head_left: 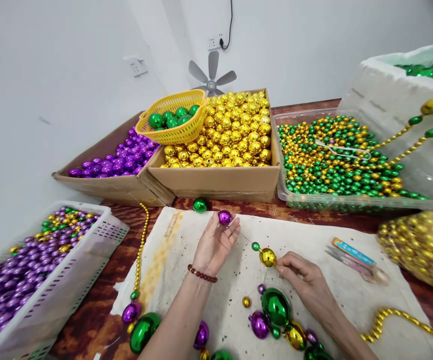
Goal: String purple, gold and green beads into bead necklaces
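Ball cluster: the big green ball (275, 307) and its smaller neighbours lie on the cloth (295, 230) just beside the right forearm; a careless sweep of that arm could drag them.
Stray bead: a small gold bead (247, 301) sits apart between the forearms and could roll off if nudged or if the cloth gets tugged.
Right hand: the right hand (306, 275) has thumb and forefinger pinching the gold ball (268, 257) at its right edge, over the cloth; a smooth, shiny surface could slip from so small a grip.
Scissors: the scissors (346, 259) lie beyond the right hand, blades toward the hands; reaching across without looking could mean a prick.
Thread: the thin thread (247, 238) spans from the small green bead (256, 246) beside the gold ball toward the left hand; too hard a pull might snap it.
Left hand: the left hand (216, 242) is palm up, thumb and curled fingers holding the purple ball (224, 217) near their tips; loosening them could let it drop.
Loose ball: a green ball (200, 204) rests beyond the cloth's far edge, free to roll if bumped.
Yellow basket: the basket (171, 134) sits tilted over the boxes; a knock could spill its green balls.
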The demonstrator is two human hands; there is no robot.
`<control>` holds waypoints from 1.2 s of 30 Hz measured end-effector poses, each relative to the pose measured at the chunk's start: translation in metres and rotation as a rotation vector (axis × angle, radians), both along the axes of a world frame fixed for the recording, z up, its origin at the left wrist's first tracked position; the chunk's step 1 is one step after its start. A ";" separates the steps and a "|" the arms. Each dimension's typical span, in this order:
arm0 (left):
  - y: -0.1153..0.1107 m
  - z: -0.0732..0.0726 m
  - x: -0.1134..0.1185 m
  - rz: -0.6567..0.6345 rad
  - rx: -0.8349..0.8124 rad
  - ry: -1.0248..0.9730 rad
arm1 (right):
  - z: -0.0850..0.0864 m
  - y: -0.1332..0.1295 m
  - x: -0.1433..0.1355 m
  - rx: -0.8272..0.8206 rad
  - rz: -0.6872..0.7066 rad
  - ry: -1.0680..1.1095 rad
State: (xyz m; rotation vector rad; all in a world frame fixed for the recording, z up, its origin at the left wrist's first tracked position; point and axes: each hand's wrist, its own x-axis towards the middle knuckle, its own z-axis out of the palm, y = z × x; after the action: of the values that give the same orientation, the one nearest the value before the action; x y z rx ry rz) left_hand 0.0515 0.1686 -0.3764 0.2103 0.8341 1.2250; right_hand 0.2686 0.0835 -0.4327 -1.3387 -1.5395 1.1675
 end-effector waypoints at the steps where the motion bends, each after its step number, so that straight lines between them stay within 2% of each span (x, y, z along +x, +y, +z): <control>1: 0.000 0.000 0.000 -0.001 0.006 0.005 | 0.000 0.000 0.000 -0.002 -0.003 0.002; 9: -0.006 0.002 0.003 -0.037 0.146 0.132 | -0.006 -0.001 -0.003 -0.059 -0.032 0.048; 15: -0.028 0.008 0.020 -0.076 0.241 0.254 | -0.004 0.005 -0.015 -0.178 -0.076 0.213; 18: -0.038 0.007 0.029 -0.149 0.270 0.350 | -0.004 0.007 -0.018 -0.221 -0.088 0.269; 21: -0.036 0.003 0.025 -0.181 0.325 0.562 | -0.008 0.008 -0.014 -0.253 -0.096 0.321; 24: -0.020 -0.004 0.005 -0.104 0.392 0.844 | -0.017 0.008 -0.003 -0.288 -0.085 0.334; 26: -0.008 -0.009 -0.010 -0.087 0.481 1.115 | -0.023 0.009 0.004 -0.290 -0.066 0.334; 28: 0.001 -0.015 -0.022 -0.191 0.629 1.433 | -0.027 0.009 0.009 -0.283 -0.055 0.339; 31: 0.003 -0.026 -0.026 -0.470 0.858 1.763 | -0.031 0.010 0.011 -0.275 -0.054 0.348; 33: 0.001 -0.032 -0.024 -0.581 0.941 1.862 | -0.030 0.011 0.011 -0.272 -0.054 0.350; 36: 0.001 -0.037 -0.021 -0.606 0.941 1.873 | -0.028 0.011 0.010 -0.275 -0.055 0.343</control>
State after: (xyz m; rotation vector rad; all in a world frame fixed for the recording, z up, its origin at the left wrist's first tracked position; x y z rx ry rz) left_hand 0.0301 0.1696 -0.4134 2.4191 1.4260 0.4278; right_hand 0.2781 0.0941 -0.4612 -1.2628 -1.1208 1.5260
